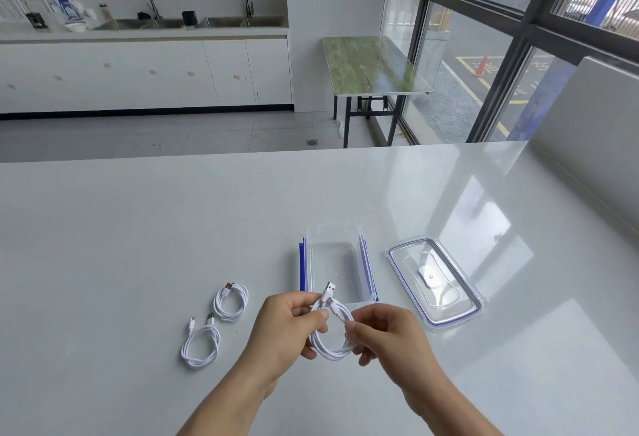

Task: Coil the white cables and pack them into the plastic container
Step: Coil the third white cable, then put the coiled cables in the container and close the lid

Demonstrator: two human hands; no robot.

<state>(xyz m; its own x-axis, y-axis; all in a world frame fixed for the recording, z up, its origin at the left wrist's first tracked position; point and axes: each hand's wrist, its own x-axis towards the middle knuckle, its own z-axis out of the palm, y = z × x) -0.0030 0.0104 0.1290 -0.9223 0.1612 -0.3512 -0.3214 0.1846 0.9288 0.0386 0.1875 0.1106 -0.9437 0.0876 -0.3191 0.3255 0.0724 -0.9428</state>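
A coiled white USB cable (330, 345) hangs between both hands just in front of the clear plastic container (334, 228). My left hand (287, 328) pinches the coil's left side near the top. My right hand (383, 335) grips its right side. The cable's USB plug sticks up above my fingers. The container stands open with blue latches on its long sides and nothing inside. Two more coiled white cables lie on the table to the left: one (231, 302) farther away, one (201, 345) nearer.
The container's clear lid (434, 282) with a blue seal lies flat to the right of the container. All of this rests on a glossy white table (138, 245). A white wall panel borders the table's right side. Beyond are a counter with sinks and a green-topped table.
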